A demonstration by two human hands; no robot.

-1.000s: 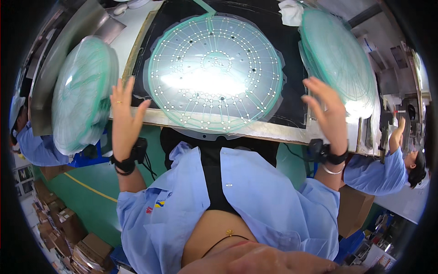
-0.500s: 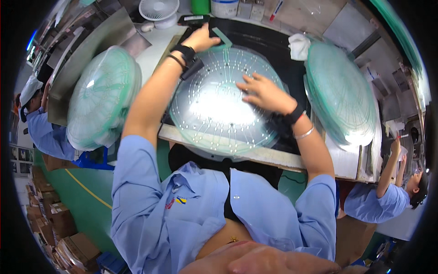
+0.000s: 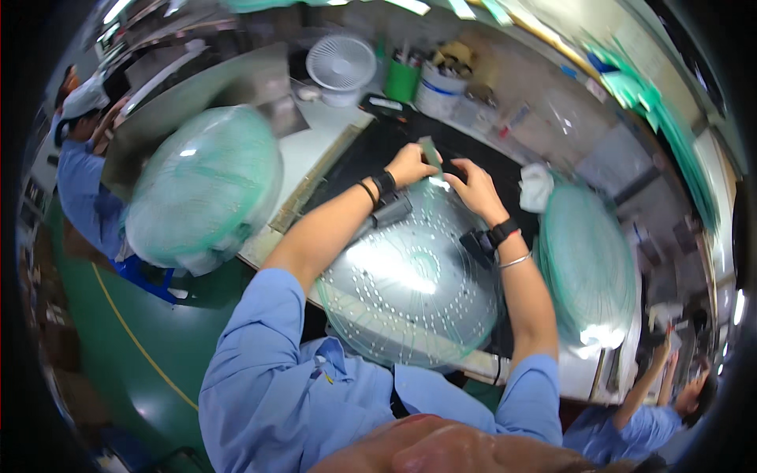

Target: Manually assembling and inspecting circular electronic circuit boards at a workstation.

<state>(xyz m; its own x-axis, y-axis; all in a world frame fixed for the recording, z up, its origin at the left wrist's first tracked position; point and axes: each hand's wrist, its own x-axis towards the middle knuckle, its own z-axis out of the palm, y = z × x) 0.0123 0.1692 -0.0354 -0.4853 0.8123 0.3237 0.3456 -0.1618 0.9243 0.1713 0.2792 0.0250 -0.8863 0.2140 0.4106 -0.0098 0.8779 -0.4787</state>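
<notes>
A round, clear flexible circuit sheet [image 3: 378, 307], dotted with small pale pads and fine green lines, lies in front of me and overhangs the table's near edge. From its far edge a narrow greenish connector tail [image 3: 428, 150] sticks up. My left hand [image 3: 410, 165] pinches this tail between thumb and fingers. Just right of it, my right hand [image 3: 478, 191] has thumb and forefinger apart, close to the tail's base; whether it touches the sheet I cannot tell. A dark box-shaped device sits by each wrist, above the sheet.
Stacks of similar round sheets stand left [image 3: 205, 189] and right [image 3: 587, 260], with a crumpled white wad [image 3: 536, 188] by the right one. Behind are a white fan [image 3: 341, 63], a green pen cup [image 3: 402, 81] and a white bucket [image 3: 441, 91]. Co-workers sit at both sides.
My right hand has moved from over the sheet's middle to its far edge, beside my left hand. The left hand now grips the tail. The whole view has shifted and tilted.
</notes>
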